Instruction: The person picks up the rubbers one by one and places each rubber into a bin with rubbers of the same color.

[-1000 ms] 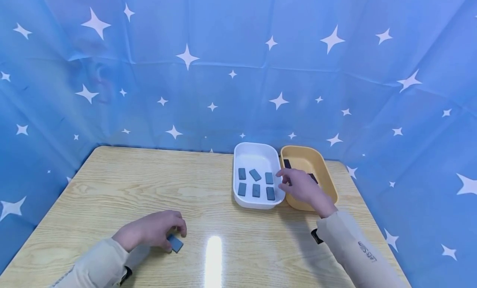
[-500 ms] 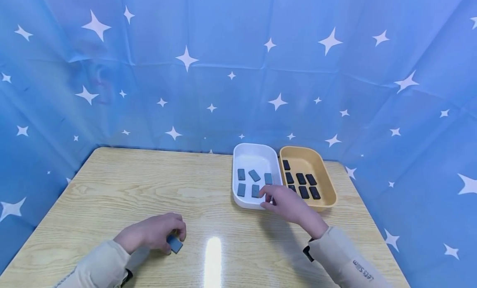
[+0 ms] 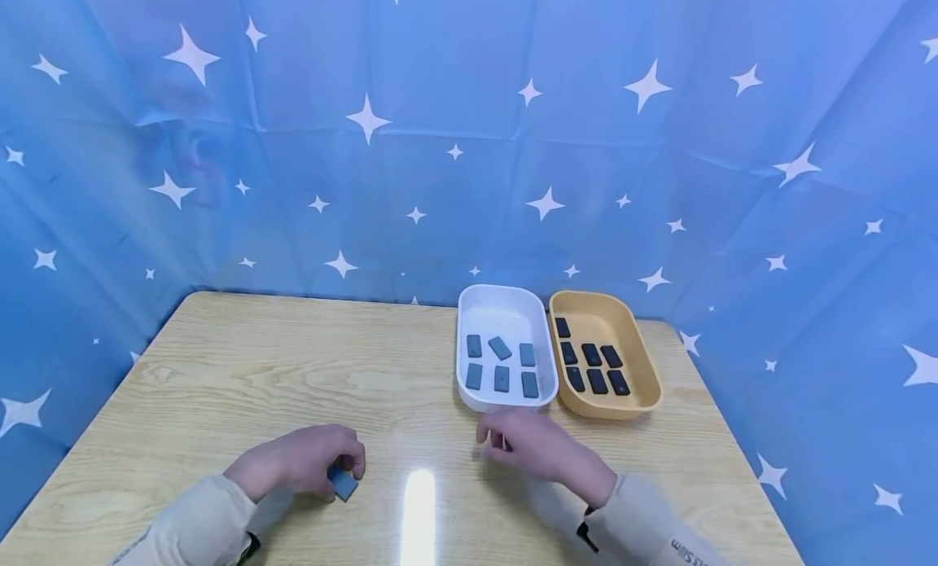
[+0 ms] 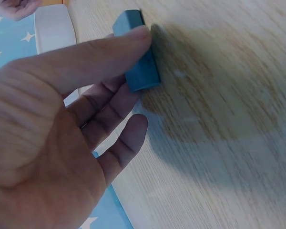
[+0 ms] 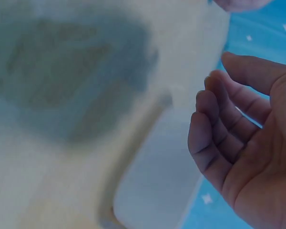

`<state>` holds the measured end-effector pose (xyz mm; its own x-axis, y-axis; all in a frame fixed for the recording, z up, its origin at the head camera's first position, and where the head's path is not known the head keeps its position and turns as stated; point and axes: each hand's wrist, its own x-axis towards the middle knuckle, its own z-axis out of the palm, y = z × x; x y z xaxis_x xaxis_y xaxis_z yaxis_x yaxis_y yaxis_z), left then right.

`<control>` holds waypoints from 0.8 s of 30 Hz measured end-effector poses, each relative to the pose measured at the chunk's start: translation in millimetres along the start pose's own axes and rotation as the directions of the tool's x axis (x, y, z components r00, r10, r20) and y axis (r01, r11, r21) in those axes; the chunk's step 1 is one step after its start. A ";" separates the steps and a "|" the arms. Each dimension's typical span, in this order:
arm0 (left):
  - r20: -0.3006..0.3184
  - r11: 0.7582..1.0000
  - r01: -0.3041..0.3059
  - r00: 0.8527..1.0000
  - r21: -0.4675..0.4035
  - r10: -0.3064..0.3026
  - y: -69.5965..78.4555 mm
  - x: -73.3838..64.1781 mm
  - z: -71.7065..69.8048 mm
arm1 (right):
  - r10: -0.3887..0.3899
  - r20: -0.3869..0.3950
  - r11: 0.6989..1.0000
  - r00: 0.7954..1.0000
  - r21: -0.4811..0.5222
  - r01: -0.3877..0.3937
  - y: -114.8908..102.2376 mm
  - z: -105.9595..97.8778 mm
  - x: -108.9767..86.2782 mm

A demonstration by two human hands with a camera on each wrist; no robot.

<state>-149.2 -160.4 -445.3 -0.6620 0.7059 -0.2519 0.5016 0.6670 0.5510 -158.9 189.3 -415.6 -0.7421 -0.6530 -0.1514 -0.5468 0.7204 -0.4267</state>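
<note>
Near the table's front left, my left hand [image 3: 302,458] pinches a small blue-grey rectangular block [image 3: 343,484] between thumb and fingers. In the left wrist view the thumb lies across this block [image 4: 144,69], close over the wood, while the little finger stays off it. My right hand [image 3: 538,448] hovers in front of the white tray [image 3: 506,307], holding nothing. Its fingers are loosely bent and the thumb stands apart from them in the right wrist view. Inside the white tray, several blue-grey blocks [image 3: 501,379] lie in two rough rows.
Right beside the white tray stands a yellow tray [image 3: 604,309] with several black blocks [image 3: 597,382]. Both trays are at the back right of the wooden table [image 3: 308,362]. A blue curtain [image 3: 440,77] with white stars hangs behind the table.
My right hand has moved from over the two trays leftward and toward the front edge, uncovering the blocks there. The left hand keeps its pinch on the block, almost still.
</note>
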 end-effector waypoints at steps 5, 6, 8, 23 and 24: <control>-0.012 1.000 0.003 1.000 0.016 -0.003 -0.2 0.4 1.3 | -0.032 0.008 0.999 0.999 -0.021 0.032 -3.9 17.3 0.0; -0.012 1.000 0.003 1.000 0.017 -0.003 0.2 0.4 1.4 | -0.032 0.007 0.999 0.999 -0.021 0.032 -4.2 19.3 -0.1; -0.013 1.000 0.002 1.000 0.019 -0.002 0.5 0.6 1.7 | -0.031 0.006 0.999 1.000 -0.024 0.031 -4.4 22.0 -0.1; -0.015 0.996 -0.013 1.000 -0.086 0.012 1.0 6.3 -1.9 | -0.019 0.039 0.999 0.999 0.032 0.017 3.1 34.2 -0.9; -0.016 0.996 -0.018 1.000 -0.083 0.016 1.3 7.3 -2.4 | -0.017 0.041 0.999 0.999 0.032 0.016 3.1 34.1 -1.0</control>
<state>-154.7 -154.9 -444.5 -0.6627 0.7128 -0.2297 0.4653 0.6323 0.6194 -146.6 184.2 -447.2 -0.7160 -0.6743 -0.1804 -0.5457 0.7019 -0.4577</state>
